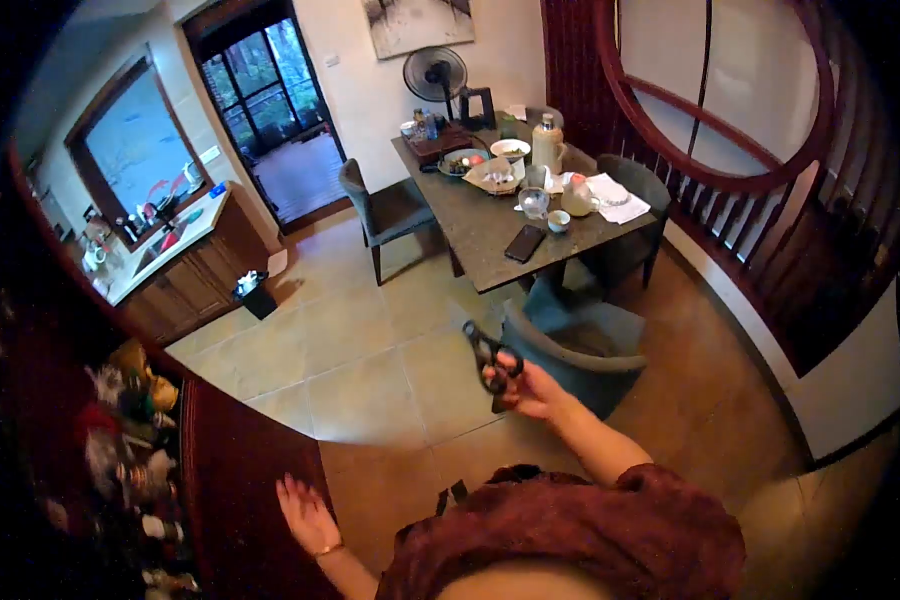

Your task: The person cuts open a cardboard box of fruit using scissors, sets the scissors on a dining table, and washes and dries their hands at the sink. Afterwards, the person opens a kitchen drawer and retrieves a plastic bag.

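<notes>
A pair of scissors [484, 352] with black looped handles is in my right hand [535, 392], which is closed around the loops. The tool points up and to the left, over the tiled floor, and its far end is blurred. Just beyond that hand stands a blue-grey chair [575, 355]. My left hand [307, 515] is low on the left, holding nothing, its fingers stretched out. It hovers near the edge of a dark red surface [250, 470].
A dining table [480, 245] bears a phone [524, 243], a thermos jug [547, 145], a fan [436, 76], bowls and papers. Another chair [385, 215] stands at its left. A small black bin [258, 298] sits by the sink cabinet [185, 285]. Cluttered items [135, 440] line the left side.
</notes>
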